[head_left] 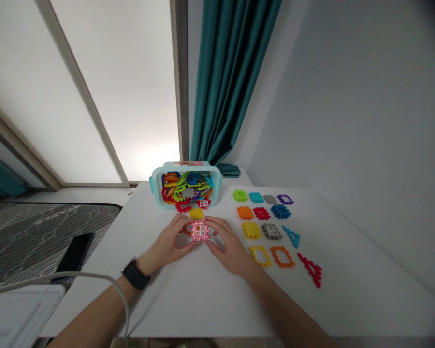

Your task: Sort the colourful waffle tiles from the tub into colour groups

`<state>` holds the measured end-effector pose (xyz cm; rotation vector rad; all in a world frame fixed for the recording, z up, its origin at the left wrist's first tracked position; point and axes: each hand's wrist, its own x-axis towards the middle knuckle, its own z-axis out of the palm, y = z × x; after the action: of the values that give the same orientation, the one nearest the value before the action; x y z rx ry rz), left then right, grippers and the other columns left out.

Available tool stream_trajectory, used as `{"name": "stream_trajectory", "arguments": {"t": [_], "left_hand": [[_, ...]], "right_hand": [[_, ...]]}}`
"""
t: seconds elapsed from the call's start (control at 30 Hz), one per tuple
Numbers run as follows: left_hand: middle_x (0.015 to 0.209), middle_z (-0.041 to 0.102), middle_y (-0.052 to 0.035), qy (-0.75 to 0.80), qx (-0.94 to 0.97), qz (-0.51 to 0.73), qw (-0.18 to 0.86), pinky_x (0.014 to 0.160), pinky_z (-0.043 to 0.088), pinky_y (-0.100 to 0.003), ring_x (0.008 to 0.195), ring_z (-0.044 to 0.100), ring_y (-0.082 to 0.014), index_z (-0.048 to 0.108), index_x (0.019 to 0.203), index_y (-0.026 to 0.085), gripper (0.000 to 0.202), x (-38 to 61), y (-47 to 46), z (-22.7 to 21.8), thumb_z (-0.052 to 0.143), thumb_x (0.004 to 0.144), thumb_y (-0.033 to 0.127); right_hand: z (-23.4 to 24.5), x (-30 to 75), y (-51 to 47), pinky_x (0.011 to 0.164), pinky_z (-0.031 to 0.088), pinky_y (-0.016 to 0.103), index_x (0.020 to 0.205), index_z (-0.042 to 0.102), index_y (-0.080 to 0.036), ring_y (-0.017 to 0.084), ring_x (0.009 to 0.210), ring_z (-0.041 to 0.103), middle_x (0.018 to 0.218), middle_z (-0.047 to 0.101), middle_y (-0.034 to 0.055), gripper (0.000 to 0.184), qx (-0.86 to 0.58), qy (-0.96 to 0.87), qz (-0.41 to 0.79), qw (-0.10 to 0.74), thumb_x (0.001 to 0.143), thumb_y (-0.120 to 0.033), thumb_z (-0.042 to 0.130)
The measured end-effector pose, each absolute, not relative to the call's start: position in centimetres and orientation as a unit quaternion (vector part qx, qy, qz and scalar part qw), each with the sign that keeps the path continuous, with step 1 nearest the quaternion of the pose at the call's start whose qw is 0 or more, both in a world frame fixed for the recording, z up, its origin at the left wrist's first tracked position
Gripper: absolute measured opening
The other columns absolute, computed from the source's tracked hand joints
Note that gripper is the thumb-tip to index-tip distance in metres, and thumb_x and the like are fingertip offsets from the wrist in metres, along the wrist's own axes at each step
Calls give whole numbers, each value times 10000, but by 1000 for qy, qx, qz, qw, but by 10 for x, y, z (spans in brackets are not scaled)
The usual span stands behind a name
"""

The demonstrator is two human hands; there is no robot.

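Between my two hands is a pink window-shaped building tile [200,231] with notched edges and a white grid. My left hand [174,238] pinches its left side, and my right hand [224,241] grips its right side. Partly hidden by the left fingers, an orange piece [189,229] shows behind the pink tile. A yellow tile [196,213] lies just beyond it. Farther back, red pieces [183,207] lie at the front of a light-blue tub [217,186] that is tipped toward me and full of mixed coloured pieces.
Loose tiles stand in rows on the white table [203,304] at the right, among them a yellow tile [251,230], an orange window tile [282,257] and a red triangular piece [311,269]. A pale cable [94,275] crosses the lower left. A teal curtain [232,87] hangs behind.
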<state>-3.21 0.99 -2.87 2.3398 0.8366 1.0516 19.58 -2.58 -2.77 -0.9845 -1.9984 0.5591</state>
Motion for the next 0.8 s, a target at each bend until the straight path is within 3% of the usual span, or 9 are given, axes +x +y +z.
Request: {"name": "stream_trajectory", "arguments": {"t": [0.57, 0.8], "left_hand": [[1151, 583, -106, 289, 844, 394, 222, 781, 557, -327, 1009, 595, -218, 515, 1251, 210, 410, -28, 7, -26, 671, 872, 225], [1094, 575, -88, 289, 838, 403, 228, 718, 504, -299, 845, 558, -173, 513, 1261, 207, 413, -29, 10, -29, 674, 882, 241]], "right_hand": [[-31, 197, -24, 1071, 469, 477, 1416, 464, -275, 255, 1253, 544, 1358, 591, 105, 578, -403, -789, 201, 419, 875, -152, 627], [-31, 199, -24, 999, 522, 404, 1402, 465, -272, 228, 1236, 565, 1384, 576, 96, 601, -394, -785, 197, 436, 846, -82, 589]]}}
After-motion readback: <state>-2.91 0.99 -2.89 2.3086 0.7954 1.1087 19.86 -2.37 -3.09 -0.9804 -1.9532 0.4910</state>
